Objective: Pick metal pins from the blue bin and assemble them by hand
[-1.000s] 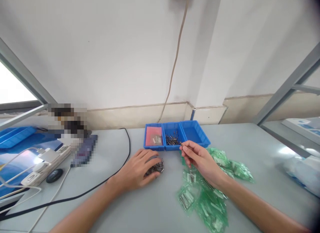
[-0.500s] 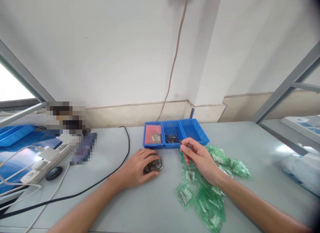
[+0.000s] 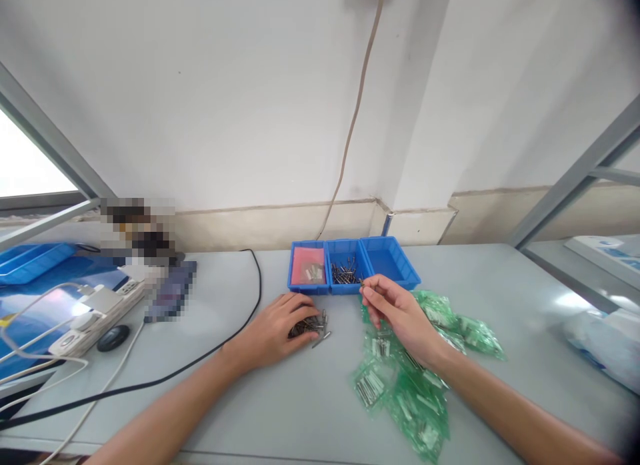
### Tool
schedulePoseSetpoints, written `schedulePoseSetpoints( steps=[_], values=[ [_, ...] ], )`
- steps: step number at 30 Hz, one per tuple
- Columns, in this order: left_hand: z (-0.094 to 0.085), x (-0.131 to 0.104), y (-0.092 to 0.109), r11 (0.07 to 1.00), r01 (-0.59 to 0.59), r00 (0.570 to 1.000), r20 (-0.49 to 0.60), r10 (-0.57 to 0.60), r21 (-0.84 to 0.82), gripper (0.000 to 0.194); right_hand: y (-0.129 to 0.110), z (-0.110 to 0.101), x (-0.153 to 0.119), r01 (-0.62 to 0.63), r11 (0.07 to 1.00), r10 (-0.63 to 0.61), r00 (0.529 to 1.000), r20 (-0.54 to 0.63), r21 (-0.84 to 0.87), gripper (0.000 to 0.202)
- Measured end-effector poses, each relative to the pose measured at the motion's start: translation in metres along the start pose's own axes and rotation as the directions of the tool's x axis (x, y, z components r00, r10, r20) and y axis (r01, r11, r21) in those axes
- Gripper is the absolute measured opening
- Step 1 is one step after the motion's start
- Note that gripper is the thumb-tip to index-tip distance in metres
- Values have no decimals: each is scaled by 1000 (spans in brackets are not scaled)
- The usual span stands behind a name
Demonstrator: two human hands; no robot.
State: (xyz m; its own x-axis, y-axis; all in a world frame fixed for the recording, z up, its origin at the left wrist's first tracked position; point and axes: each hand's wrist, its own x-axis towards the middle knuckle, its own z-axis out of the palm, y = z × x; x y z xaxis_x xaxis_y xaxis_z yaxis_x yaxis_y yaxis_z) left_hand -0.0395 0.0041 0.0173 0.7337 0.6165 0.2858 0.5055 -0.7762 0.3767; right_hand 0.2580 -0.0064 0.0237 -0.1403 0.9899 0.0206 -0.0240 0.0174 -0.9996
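Observation:
My left hand (image 3: 275,330) rests on the grey table, its fingers curved round a pile of small metal pins (image 3: 306,324). One loose pin (image 3: 321,339) lies just right of the thumb. At the front edge of the blue bins, my right hand (image 3: 395,312) is pinched on a small dark piece, largely hidden by the fingertips. The middle blue bin (image 3: 347,290) holds many dark metal pins (image 3: 345,272). Pink material and a small bag lie in the left bin (image 3: 309,290); the right bin (image 3: 390,262) shows its bare floor.
Green plastic bags (image 3: 417,412) of metal parts lie under and around my right forearm. A black cable (image 3: 150,387) crosses the left side. Farther left are a power strip (image 3: 75,338) and a black mouse (image 3: 113,338). A clear plastic bag (image 3: 605,345) sits at the right.
My left thumb has drawn in against the pile, and a single pin now lies apart on its right. My right hand has barely moved. The view has shifted slightly.

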Motion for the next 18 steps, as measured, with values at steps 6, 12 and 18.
schedulePoseSetpoints(
  steps=[6,12,18],
  values=[
    [4,2,-2,1000,7,1000,-30,-7,-8,25,1,1,2,-13,1000,13,1000,3,15,37],
    [-2,4,14,998,55,998,28,-54,-36,41,-1,2,1,-11,1000,11,1000,-8,25,39],
    [9,3,22,997,62,998,30,-63,39,51,0,2,1,-8,1000,8,1000,-4,17,40]
  ],
)
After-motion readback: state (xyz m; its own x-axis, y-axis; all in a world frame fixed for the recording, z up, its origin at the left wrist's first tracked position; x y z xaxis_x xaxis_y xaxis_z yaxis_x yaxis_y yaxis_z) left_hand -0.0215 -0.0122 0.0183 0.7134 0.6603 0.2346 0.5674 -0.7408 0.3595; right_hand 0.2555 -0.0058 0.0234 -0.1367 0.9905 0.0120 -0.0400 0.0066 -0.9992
